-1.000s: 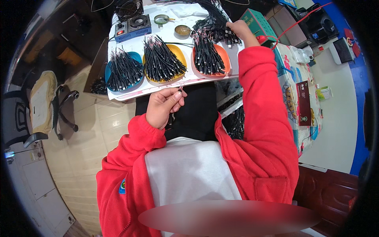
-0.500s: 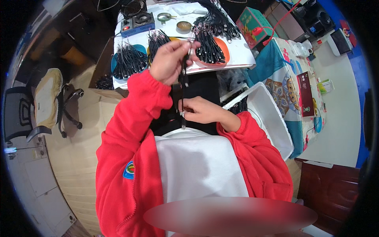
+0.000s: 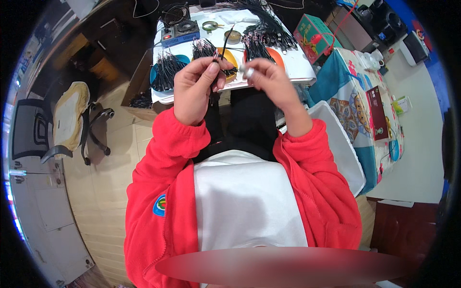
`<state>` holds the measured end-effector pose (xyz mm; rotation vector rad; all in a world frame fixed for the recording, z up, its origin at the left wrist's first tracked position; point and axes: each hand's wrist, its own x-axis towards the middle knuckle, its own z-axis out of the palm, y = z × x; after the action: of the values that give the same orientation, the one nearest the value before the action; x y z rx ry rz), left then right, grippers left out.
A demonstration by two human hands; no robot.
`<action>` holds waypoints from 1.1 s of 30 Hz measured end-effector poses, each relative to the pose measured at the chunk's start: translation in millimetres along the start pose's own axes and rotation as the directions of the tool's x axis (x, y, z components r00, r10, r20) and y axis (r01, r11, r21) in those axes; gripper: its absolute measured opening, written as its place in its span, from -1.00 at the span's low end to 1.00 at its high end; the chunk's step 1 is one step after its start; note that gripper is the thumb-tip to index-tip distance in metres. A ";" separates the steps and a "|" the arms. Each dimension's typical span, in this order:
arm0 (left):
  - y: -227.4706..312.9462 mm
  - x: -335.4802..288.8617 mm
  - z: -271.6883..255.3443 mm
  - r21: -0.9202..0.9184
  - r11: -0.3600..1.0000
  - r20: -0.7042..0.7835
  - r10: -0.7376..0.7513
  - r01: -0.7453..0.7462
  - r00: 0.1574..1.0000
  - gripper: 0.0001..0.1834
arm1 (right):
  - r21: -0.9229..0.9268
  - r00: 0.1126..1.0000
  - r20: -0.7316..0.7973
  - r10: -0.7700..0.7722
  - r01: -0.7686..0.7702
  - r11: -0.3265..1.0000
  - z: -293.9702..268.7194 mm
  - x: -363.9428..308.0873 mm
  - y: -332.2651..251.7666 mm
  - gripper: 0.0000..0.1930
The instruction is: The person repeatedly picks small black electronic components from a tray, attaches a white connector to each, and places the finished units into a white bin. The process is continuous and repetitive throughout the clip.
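My left hand is closed in a pinch on a thin black cable in front of the table. One end of the cable hangs below my fingers, and dark strands stick up above them. Level with it on the right is my right hand, its fingers pointing left and smeared by motion. Something pale or silvery shows at its fingertips, too blurred to name. Behind the hands, bundles of short black cables lie on a blue plate, a yellow plate and an orange plate. My left hand partly covers the middle bundle.
On the white table stand a blue boxy device, a magnifying glass and a small round tin. More black cables lie at the back right. A white foam box is at my right, an office chair at far left.
My right hand has risen from my lap to the table's edge. The left hand has come down slightly with its cable. The whole view has shifted a little.
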<state>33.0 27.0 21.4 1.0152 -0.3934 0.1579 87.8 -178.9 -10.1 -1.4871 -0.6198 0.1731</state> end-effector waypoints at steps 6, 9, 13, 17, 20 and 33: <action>-11.9 -14.5 4.8 0.034 0.996 0.079 -0.081 0.079 0.994 -0.80 | 0.455 0.997 -0.054 0.051 -0.021 0.890 4.2 26.2 -45.1 -0.75; -13.8 -16.6 6.5 0.026 0.990 0.085 -0.142 0.140 0.986 -0.80 | 0.469 0.995 -0.102 -0.012 0.059 0.881 12.8 28.1 -46.3 -0.79; -13.1 -12.1 7.8 0.015 0.989 -0.016 -0.146 0.147 0.989 -0.79 | -0.011 0.976 -0.168 -0.141 0.141 0.990 20.1 16.4 -46.3 -0.86; -14.4 -9.8 11.7 0.086 0.985 -0.078 -0.141 0.147 0.987 -0.77 | -0.077 0.978 -0.146 -0.151 0.141 0.987 31.4 5.2 -39.0 -0.90; -15.8 -11.7 13.2 0.105 0.975 -0.066 -0.189 0.196 0.980 -0.79 | -0.116 0.977 -0.138 -0.162 0.147 0.982 29.9 3.0 -34.5 -0.87; -17.2 -16.5 15.6 0.014 0.972 -0.031 -0.232 0.233 0.972 -0.80 | 0.540 0.982 -0.022 0.186 -0.145 0.829 20.0 -0.9 -22.2 -0.81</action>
<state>19.3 5.6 8.6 1.0670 -0.2440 -0.0350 71.6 -164.1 10.2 -0.9906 -0.3382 0.3930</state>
